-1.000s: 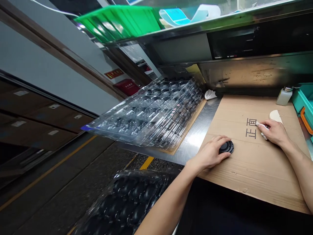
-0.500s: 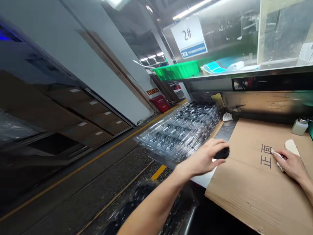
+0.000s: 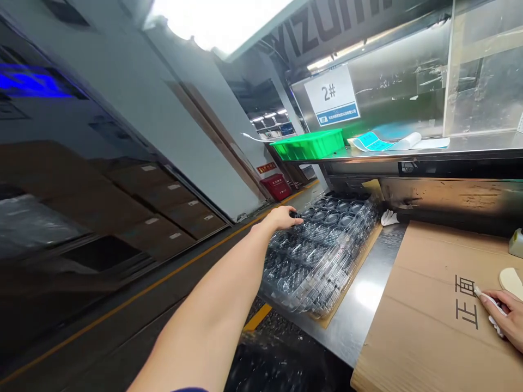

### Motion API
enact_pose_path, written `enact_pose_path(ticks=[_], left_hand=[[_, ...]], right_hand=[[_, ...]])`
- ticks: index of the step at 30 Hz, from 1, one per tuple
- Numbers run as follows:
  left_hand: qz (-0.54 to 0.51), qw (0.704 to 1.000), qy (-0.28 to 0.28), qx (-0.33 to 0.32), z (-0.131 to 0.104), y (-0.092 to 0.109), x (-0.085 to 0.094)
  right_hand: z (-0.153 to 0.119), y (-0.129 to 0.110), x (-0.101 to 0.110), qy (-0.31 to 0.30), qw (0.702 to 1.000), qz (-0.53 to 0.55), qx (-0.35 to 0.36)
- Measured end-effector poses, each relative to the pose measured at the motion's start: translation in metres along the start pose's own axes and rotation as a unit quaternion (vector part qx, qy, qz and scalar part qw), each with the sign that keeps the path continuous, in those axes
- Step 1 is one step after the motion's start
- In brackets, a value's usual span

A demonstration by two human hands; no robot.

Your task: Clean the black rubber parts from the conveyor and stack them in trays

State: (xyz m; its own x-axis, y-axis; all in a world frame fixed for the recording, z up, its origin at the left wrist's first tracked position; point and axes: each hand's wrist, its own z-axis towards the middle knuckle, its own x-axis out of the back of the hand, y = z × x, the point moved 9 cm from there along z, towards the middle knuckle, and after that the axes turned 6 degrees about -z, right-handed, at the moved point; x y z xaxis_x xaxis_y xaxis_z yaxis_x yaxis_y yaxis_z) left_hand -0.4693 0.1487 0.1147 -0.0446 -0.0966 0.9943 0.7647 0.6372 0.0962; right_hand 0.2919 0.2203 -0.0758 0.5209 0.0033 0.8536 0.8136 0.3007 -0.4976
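My left hand (image 3: 281, 218) reaches out over the far left part of the stacked clear plastic trays (image 3: 322, 256). Its fingers are closed on a small black round part (image 3: 295, 215), mostly hidden by the hand. Dark round pieces sit in the trays' pockets. At the right edge, my right hand (image 3: 509, 318) grips a crumpled white cloth (image 3: 492, 310) over a cardboard sheet (image 3: 420, 337) with black printed characters. Beside that hand lies a cream-coloured rounded pad (image 3: 511, 283).
A green plastic bin (image 3: 308, 146) and a strip of blue labels (image 3: 373, 142) stand on the shelf above. A small bottle (image 3: 517, 244) is at the right edge, and a white crumpled scrap (image 3: 389, 218) lies behind the cardboard. A red bin (image 3: 277, 188) stands on the floor beyond.
My left hand has moved from beside the cardboard, left and away, to over the trays with the black part. The view has shifted; my right hand still holds the cloth.
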Motion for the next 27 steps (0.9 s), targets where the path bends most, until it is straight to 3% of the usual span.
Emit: enact_pose_path(ticks=[3,6,9,14,27], left_hand=[[0.021,0.999,-0.023,-0.01,0.011,-0.007,-0.009],[0.046,0.999,-0.019,-0.016,0.012,-0.009,-0.004],[0.012,0.998,-0.014,-0.055,0.002,0.005,-0.001],[-0.039,0.995,-0.038,-0.088,-0.017,0.034,-0.011],[-0.028,0.995,-0.045,-0.089,-0.02,0.037,-0.02]], right_hand=[[-0.002,-0.004,0.002,0.0,1.0,0.001,-0.001],[-0.002,-0.006,0.004,0.004,1.0,-0.003,0.001],[-0.001,-0.004,0.004,0.013,1.0,-0.008,0.01],[0.0,-0.002,0.001,0.007,1.0,-0.009,0.009],[0.0,-0.007,0.001,0.006,1.0,-0.001,0.03]])
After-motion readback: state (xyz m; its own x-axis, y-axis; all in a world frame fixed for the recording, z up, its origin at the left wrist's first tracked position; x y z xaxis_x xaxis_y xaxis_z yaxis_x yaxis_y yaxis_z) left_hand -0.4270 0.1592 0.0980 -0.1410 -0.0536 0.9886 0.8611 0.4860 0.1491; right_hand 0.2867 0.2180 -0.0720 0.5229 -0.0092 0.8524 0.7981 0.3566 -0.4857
